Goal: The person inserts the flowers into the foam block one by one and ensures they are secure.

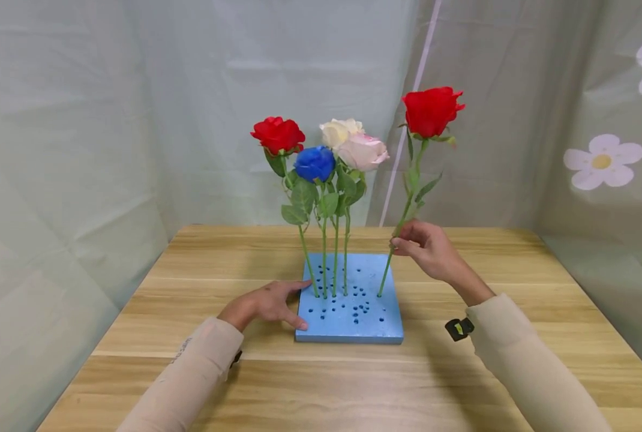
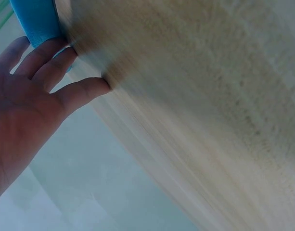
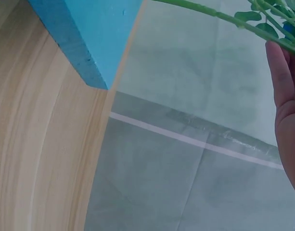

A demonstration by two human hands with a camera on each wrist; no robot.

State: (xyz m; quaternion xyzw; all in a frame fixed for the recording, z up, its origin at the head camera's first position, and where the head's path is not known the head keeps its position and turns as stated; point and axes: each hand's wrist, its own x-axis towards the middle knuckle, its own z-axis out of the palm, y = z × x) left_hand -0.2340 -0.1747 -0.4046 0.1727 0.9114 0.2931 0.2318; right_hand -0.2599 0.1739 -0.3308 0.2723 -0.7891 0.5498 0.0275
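Observation:
My right hand (image 1: 428,247) pinches the stem of a tall red rose (image 1: 432,113), whose lower end meets a hole on the right side of the blue perforated board (image 1: 353,330). At the board's left edge, my left hand (image 1: 272,301) rests with its fingers spread, touching the side. In the left wrist view, that hand's fingers (image 2: 53,67) are extended against the blue block and the tabletop. Left of the held rose, another red rose (image 1: 279,135), a blue rose (image 1: 314,164), a cream rose (image 1: 340,131) and a pale pink rose (image 1: 363,151) stand in the board.
The board lies on a wooden table (image 1: 191,384). Pale cloth curtains (image 1: 234,72) hang behind and at both sides, the right one with printed flowers (image 1: 603,162). Several holes dot the board around the stems.

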